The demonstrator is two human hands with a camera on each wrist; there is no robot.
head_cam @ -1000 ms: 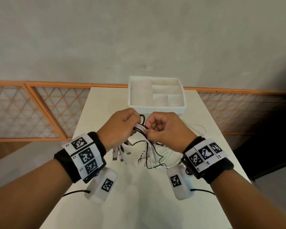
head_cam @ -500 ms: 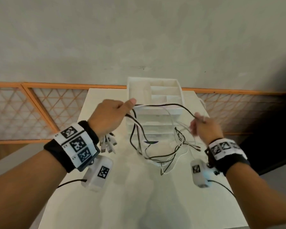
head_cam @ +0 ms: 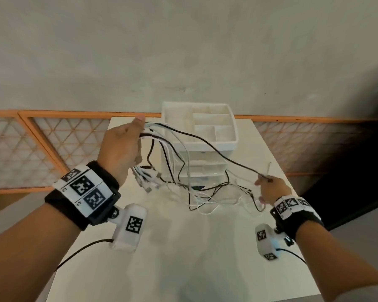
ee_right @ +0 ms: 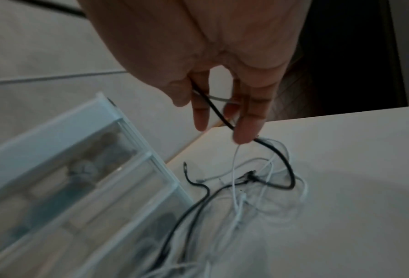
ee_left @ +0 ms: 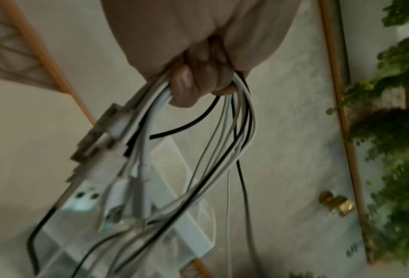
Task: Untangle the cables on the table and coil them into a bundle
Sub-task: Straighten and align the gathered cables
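My left hand (head_cam: 127,144) is raised at the left of the table, fingers curled round a bundle of black and white cables (ee_left: 236,131). Their USB plugs (head_cam: 147,182) dangle below the fist. One black cable (head_cam: 207,142) stretches from that fist, in front of the organiser, to my right hand (head_cam: 265,182), which pinches it together with a thin white cable (ee_right: 233,169) low at the table's right. The rest of the cables lie as a loose tangle (head_cam: 205,197) on the table between my hands.
A white drawer organiser (head_cam: 225,144) with an open compartment tray on top stands at the back middle of the white table (head_cam: 183,258). An orange lattice railing (head_cam: 52,144) runs behind, with a dark drop past the table's right edge.
My hands, close together a second ago, have moved apart. The right hand has drawn the black cable out to the right and downward; the left hand has lifted the bundle up and left.
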